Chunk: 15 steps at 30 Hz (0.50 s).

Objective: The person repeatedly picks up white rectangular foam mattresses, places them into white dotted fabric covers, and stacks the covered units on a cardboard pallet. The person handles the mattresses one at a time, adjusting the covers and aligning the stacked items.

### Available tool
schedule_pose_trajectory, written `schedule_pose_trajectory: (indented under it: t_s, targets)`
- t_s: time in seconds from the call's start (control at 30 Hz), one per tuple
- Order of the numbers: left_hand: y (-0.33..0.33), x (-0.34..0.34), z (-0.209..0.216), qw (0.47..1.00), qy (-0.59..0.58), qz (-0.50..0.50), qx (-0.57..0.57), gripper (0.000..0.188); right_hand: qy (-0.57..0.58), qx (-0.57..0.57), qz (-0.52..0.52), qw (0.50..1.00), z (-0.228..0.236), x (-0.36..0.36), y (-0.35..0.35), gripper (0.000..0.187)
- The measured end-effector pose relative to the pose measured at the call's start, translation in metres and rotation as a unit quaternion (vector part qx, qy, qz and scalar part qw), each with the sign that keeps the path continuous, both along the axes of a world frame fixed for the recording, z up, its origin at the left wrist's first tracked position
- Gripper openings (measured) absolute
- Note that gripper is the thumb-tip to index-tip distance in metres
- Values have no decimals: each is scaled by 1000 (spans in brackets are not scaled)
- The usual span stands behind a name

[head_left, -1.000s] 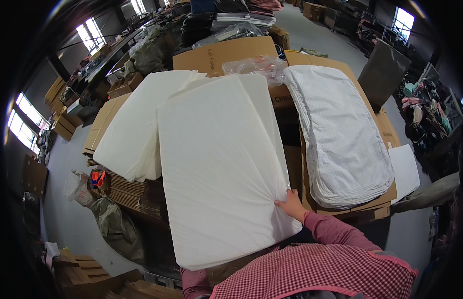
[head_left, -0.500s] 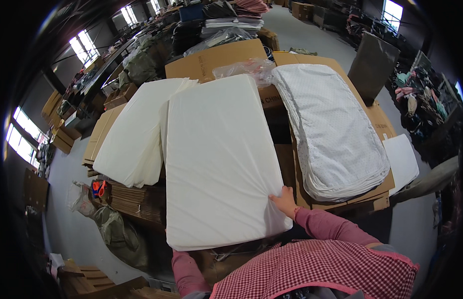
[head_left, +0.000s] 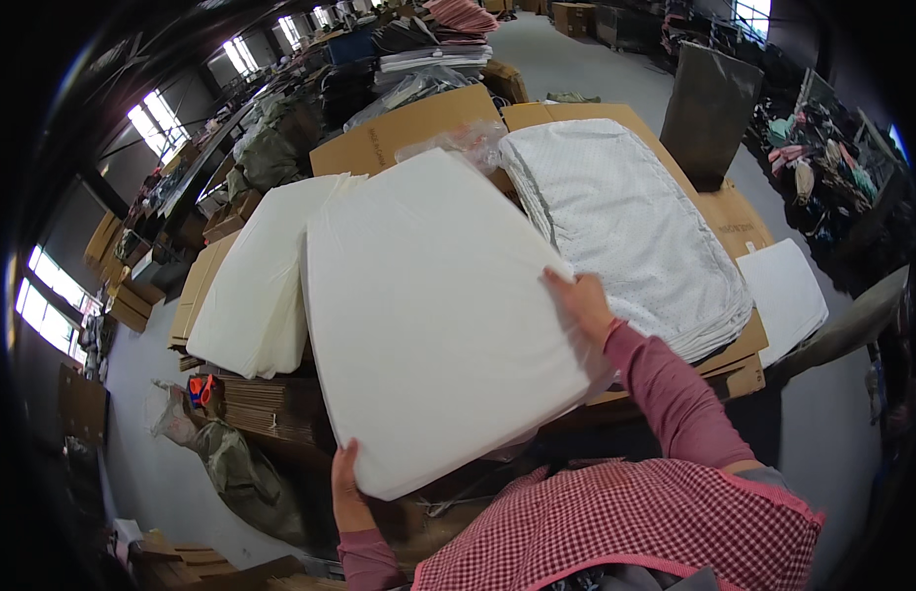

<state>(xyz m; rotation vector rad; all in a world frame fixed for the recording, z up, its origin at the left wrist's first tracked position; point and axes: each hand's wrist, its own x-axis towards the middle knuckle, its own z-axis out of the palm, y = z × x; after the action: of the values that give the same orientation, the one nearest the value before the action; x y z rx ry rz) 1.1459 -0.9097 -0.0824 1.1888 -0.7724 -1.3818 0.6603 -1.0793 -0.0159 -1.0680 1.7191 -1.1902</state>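
A thick white rectangular pad with a smooth fabric surface lies slantwise in front of me, its near edge lifted. My right hand grips its right side, thumb on top and the other fingers partly out of sight. At the near left corner, my left hand holds the edge, its thumb showing and its other fingers hidden below. Left of it lies a stack of white pads, partly covered by the held one. To the right, a pile of white dotted fabric covers rests on cardboard.
Flat brown cardboard and a clear plastic bag lie behind the pad. Orange-handled scissors sit by the folded cartons at the left. A white sheet and a dark upright panel stand out at right.
My right hand has moved up along the pad's right side. My left hand has come into view at the near left corner. The pad has turned, its right side swinging away from me.
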Motion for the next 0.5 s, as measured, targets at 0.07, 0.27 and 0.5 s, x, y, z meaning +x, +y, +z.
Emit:
schedule_pose_trajectory:
  t_s: [0.07,0.27,0.5]
  targets:
    - [11,-74,-17,992,52,-30,111,60,168,-22,4,986,47,-68,-13,65]
    - [-54,-302,-16,903,402,-149,38,74,278,-204,96,934,188,-311,25,51]
    - [-75,-470,53,918,327,-225,11,68,513,151,150,832,338,-552,218,47]
